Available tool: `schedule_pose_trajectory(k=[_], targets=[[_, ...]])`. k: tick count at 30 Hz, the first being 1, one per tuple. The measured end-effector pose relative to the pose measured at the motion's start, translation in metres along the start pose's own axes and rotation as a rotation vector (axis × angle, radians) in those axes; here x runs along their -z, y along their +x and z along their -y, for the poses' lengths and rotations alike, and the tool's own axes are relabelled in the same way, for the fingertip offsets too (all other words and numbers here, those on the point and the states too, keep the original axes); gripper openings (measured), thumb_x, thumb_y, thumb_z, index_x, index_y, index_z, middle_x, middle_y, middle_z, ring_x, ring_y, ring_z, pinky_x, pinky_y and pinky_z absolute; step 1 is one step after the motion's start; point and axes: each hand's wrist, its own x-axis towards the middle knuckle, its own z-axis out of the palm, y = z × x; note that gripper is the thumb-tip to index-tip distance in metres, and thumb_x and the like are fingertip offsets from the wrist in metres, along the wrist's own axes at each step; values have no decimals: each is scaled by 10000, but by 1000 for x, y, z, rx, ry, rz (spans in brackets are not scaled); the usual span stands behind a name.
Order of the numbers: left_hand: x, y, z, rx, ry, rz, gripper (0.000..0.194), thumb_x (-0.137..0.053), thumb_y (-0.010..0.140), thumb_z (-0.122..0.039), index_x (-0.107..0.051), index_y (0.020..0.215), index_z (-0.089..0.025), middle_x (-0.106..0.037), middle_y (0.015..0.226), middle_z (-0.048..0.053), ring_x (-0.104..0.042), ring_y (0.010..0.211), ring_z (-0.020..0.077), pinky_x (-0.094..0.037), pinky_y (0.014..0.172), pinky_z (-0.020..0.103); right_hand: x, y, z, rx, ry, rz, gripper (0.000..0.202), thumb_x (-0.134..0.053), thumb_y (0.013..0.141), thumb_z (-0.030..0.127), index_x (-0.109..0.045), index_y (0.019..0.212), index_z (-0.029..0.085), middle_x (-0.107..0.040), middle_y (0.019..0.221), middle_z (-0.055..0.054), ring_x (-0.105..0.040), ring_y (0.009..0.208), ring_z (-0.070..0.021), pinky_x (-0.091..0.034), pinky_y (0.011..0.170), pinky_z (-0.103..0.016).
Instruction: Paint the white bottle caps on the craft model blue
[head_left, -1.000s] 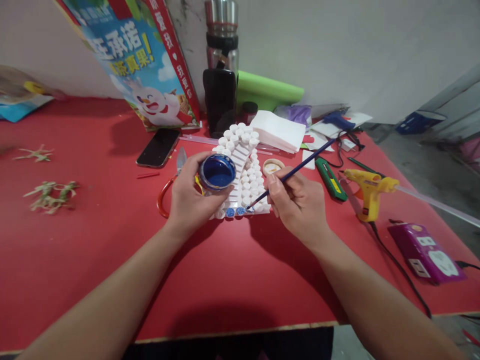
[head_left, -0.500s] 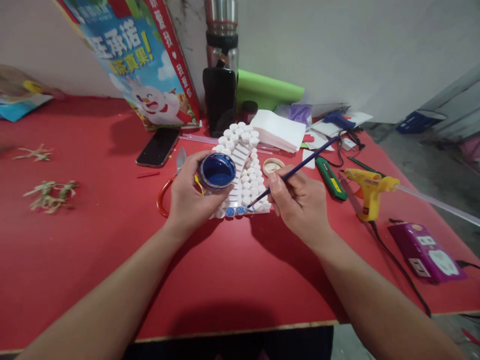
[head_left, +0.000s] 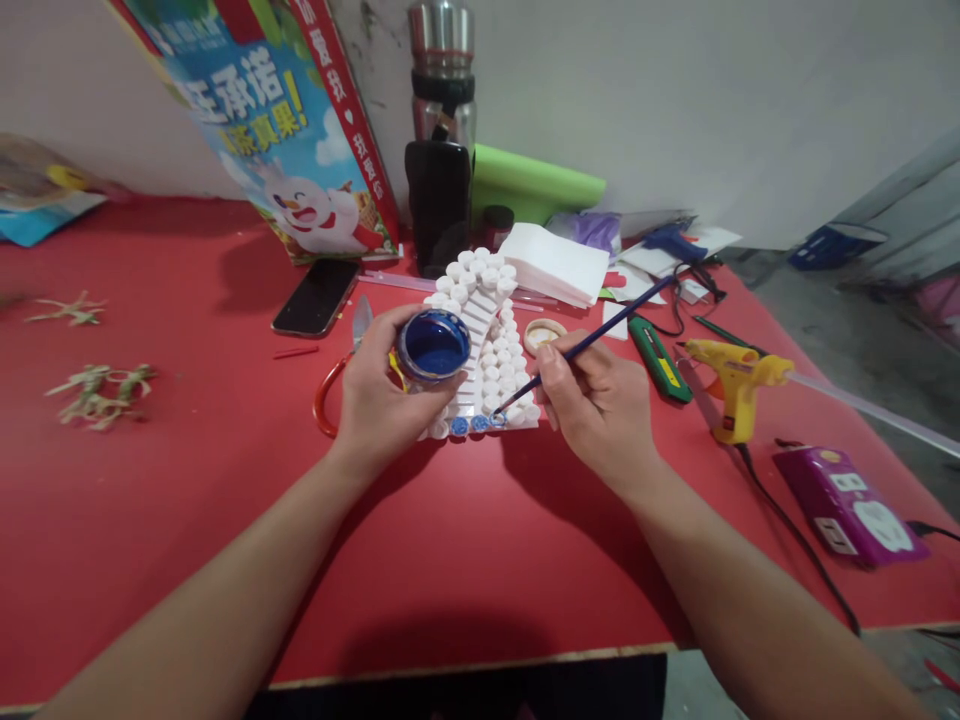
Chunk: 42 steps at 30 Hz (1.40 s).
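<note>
My left hand [head_left: 381, 385] is closed around a small open jar of blue paint [head_left: 434, 346], tilted towards me above the white craft piece. In a pinch, my right hand [head_left: 600, 405] holds a thin paintbrush [head_left: 581, 346]. Its tip touches a round white piece on the front edge of the craft piece [head_left: 495, 371], which is made of many white discs and a curved, stepped strip. Two discs on that edge are blue, and the one under the brush is partly blue. My left hand and the jar hide the craft piece's left part.
Behind the right hand lies a round lid [head_left: 544, 336]. Orange-handled scissors [head_left: 327, 397] and a phone [head_left: 315, 296] lie left. A green utility knife [head_left: 660, 360], yellow glue gun [head_left: 736, 385] and purple power strip [head_left: 849, 505] are right. White tissues [head_left: 555, 262] and a bottle [head_left: 442, 90] stand behind.
More blue shows around the rim of the disc under the brush tip. The brush has shifted only slightly, and the jar stays in place.
</note>
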Motion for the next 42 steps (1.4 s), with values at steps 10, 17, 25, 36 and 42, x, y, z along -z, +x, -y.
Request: schedule_pose_trajectory(k=[10,17,25,36,42], targets=[[1,-1,-6,-89,9,46,595,-925,851,-255,-708,1404,-241,-808,1407,90,-796,1308,327,-641,1166,465,6,5,9,-33,140,-243,345,-701,1164,435,-703,880,240,-619,610,63,-521,437,-98,-390,426,-256],[5,-2,-18,-165,49,207,530,-910,918,-269,-701,1404,-237,-822,1401,125,-808,1302,332,-637,1169,482,3,5,26,52,360,-342,269,-713,1172,372,-749,940,241,-671,680,45,-632,493,-119,-500,422,-250],[3,0,-20,-282,34,302,505,-895,941,-301,-693,1402,-260,-847,1360,120,-815,1284,349,-620,1121,481,1,0,25,132,145,-208,263,-660,1195,296,-729,948,235,-656,697,67,-608,475,-77,-505,468,-220],[3,1,-22,-241,88,321,488,-875,955,-394,-692,1390,-269,-851,1371,125,-804,1299,356,-601,1153,516,3,-3,20,48,91,-176,308,-662,1191,406,-708,927,256,-655,696,47,-597,491,-110,-500,476,-268],[3,1,-21,-255,80,300,476,-874,940,-334,-703,1377,-260,-851,1345,118,-812,1273,352,-609,1142,494,4,0,24,49,127,-236,303,-692,1184,395,-722,923,244,-684,682,43,-607,466,-107,-494,464,-264]])
